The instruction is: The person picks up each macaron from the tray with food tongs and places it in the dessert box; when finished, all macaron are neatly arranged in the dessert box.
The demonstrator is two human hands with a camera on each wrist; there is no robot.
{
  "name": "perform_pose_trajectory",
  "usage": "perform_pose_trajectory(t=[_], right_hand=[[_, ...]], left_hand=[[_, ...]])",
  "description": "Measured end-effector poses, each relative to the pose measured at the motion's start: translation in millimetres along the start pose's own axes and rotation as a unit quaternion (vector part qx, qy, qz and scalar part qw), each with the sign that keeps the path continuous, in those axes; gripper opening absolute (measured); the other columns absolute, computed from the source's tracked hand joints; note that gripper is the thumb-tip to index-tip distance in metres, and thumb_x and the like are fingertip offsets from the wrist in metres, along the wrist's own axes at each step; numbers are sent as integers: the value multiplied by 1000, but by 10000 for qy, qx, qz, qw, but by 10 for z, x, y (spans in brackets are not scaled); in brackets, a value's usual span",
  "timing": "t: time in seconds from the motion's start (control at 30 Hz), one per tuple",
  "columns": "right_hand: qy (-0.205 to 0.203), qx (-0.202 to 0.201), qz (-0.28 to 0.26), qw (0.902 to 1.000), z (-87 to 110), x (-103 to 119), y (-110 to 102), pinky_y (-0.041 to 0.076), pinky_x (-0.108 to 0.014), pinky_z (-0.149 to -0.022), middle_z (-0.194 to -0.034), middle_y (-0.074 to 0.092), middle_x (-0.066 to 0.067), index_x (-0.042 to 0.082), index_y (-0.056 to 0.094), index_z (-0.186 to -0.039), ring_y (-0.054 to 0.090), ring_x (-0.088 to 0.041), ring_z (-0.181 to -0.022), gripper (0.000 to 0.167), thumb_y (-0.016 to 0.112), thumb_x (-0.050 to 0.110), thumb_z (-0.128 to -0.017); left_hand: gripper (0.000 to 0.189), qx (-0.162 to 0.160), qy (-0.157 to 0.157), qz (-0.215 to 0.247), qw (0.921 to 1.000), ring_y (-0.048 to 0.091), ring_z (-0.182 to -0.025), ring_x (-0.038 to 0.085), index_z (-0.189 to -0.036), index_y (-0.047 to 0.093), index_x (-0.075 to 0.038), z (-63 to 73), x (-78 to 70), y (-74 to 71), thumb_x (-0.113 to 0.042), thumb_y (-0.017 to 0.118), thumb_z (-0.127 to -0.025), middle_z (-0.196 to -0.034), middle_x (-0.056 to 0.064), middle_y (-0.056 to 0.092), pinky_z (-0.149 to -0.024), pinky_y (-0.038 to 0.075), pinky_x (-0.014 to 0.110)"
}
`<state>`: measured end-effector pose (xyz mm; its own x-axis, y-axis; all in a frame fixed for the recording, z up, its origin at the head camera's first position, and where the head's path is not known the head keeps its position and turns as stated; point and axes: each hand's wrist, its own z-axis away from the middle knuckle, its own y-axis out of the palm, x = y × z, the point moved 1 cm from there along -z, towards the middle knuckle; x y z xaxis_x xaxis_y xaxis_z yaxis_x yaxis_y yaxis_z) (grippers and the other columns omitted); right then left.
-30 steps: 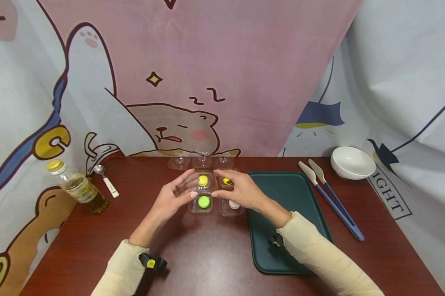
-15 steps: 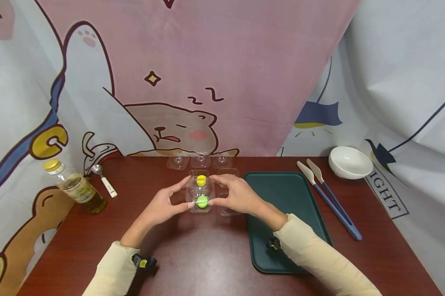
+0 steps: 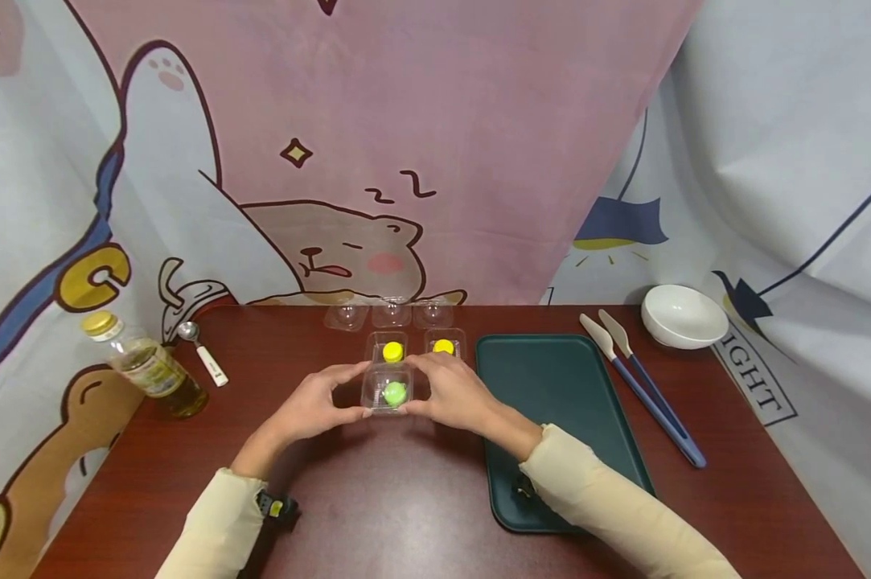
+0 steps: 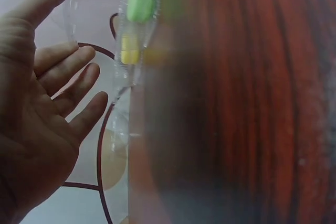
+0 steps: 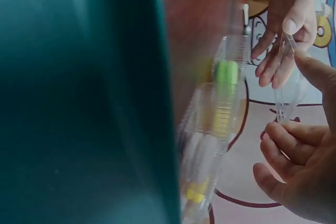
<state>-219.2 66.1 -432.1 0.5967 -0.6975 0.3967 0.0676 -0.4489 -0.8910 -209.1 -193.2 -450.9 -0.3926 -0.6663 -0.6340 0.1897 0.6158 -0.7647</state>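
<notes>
My left hand (image 3: 318, 404) and right hand (image 3: 460, 394) pinch opposite edges of a clear domed plastic lid (image 5: 283, 85). In the head view the lid appears over the clear box with a green macaron (image 3: 395, 393). Both wrist views show the lid held apart from the boxes. A yellow macaron (image 3: 392, 351) sits in a clear box just behind, and another yellow macaron (image 3: 443, 346) is in a box to the right. A pale macaron (image 5: 202, 153) shows in the right wrist view; my right hand hides it in the head view.
Several clear lids (image 3: 392, 314) lie at the table's back edge. A dark green tray (image 3: 544, 378) is right of the boxes, beside blue-handled tongs (image 3: 652, 394) and a white bowl (image 3: 684, 316). On the left are an oil bottle (image 3: 153, 370) and a measuring spoon (image 3: 205, 355).
Both hands have come nearer the body with the lid, from over the rear yellow macaron to over the front green one. The right yellow macaron is visible again.
</notes>
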Motion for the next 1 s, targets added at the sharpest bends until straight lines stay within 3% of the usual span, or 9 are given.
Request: perform_pose_trajectory(t=[0.3,0.6,0.8,1.0], right_hand=[[-52,204,463,9987,-72,-78,95,54,-44,-98,-124,72,-8,8,65,-132,66,-24,-113,75,84,55,-76],[-45,302,825,9961,-129,-47,157,52,-46,-101,-122,73,-8,8,67,-130,65,-25,-114,74,83,57,-77],[213,437,1021,9936,-97,-24,174,42,-55,-110,-126,71,-7,12,67,-132,60,-27,-124,74,80,61,-78],[176,469,1055,9932,-82,-29,185,40,-55,-112,-126,71,-9,12,67,-131,60,-29,-125,72,80,60,-78]], left_hand=[[76,144,196,-235,9994,58,-131,35,-147,54,-9,-69,74,44,-32,85,-81,-141,17,62,-106,49,55],[76,374,161,-431,9982,58,-130,35,-147,55,-14,-106,161,8,-37,85,-82,-141,15,62,-107,47,56],[76,452,168,-461,9978,57,-131,35,-148,54,-12,-107,178,36,-37,84,-83,-142,16,61,-108,46,55],[78,577,32,-429,9974,56,-133,33,-149,53,-14,-107,183,75,-39,84,-82,-145,15,59,-110,46,53]])
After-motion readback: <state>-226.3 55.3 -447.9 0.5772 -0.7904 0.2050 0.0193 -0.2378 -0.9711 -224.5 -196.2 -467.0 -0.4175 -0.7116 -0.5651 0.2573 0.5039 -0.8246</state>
